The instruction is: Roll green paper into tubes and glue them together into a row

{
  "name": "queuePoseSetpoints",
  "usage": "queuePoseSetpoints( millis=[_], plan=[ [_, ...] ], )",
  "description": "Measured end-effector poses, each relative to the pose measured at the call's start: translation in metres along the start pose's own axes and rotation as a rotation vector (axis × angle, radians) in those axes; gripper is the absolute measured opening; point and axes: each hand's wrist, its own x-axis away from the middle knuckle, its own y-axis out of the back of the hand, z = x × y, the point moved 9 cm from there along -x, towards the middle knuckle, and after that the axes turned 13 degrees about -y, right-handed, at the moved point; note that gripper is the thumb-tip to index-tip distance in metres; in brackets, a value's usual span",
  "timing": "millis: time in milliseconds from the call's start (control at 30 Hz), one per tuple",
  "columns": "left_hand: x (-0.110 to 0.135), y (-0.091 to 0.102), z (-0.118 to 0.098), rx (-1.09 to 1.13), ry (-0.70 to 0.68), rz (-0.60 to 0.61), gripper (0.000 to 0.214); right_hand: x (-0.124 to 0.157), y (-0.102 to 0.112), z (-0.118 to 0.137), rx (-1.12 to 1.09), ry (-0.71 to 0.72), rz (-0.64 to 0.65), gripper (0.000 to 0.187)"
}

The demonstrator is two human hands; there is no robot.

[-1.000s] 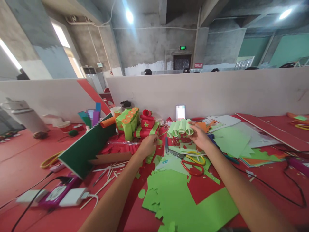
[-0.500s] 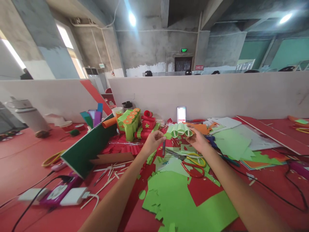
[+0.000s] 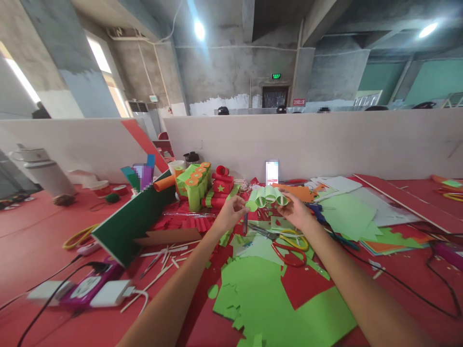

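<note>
On the left hand [image 3: 231, 213], thumb and forefinger pinched the edge of a flat, light-green paper disc [image 3: 251, 206], while the right hand [image 3: 294, 208] had its fingers curled against the right end of a joined row of four pale-green rolled-paper tubes [image 3: 269, 195], held up over the red tabletop [image 3: 36, 226]. The disc sat at the leftmost tube's mouth, though whether it touched the rim or stood just short was too small to tell. By my judgement the rolling and joining were done and the capping barely begun, since the other three mouths gaped. Nearer the person lay scissors with one yellow and one red handle [image 3: 278, 241], then a notched bright-green paper sheet [image 3: 267, 289] with a loose green paper circle [image 3: 212, 291] beside it. A second earlier, the left hand was lower and well apart from the tubes; now it met their left end
</note>
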Motion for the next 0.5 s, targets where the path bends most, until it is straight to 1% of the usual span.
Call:
queuePoseSetpoints(
  millis=[100,200,300,367,433,500],
  plan=[
    [-0.001,0.001,-0.001,-0.030,-0.038,0.003,0.034,0.001,0.003,0.004,-0.084,-0.015,-0.003,0.025],
    [-0.003,0.004,0.000,-0.108,-0.073,0.034,0.027,0.004,0.007,0.019,-0.155,0.052,0.011,0.026],
    [-0.004,0.012,0.004,-0.259,-0.087,0.049,0.027,0.010,0.017,0.039,-0.192,0.160,-0.022,0.027],
    [-0.003,0.018,0.008,-0.377,-0.071,0.050,0.024,0.013,0.024,0.048,-0.197,0.212,-0.050,0.028],
    [-0.002,0.024,0.011,-0.510,-0.044,0.057,0.018,0.016,0.026,0.054,-0.195,0.244,-0.055,0.028],
    [0.000,0.028,0.013,-0.653,-0.018,0.080,0.020,0.017,0.026,0.056,-0.191,0.258,-0.048,0.027]
  ],
)
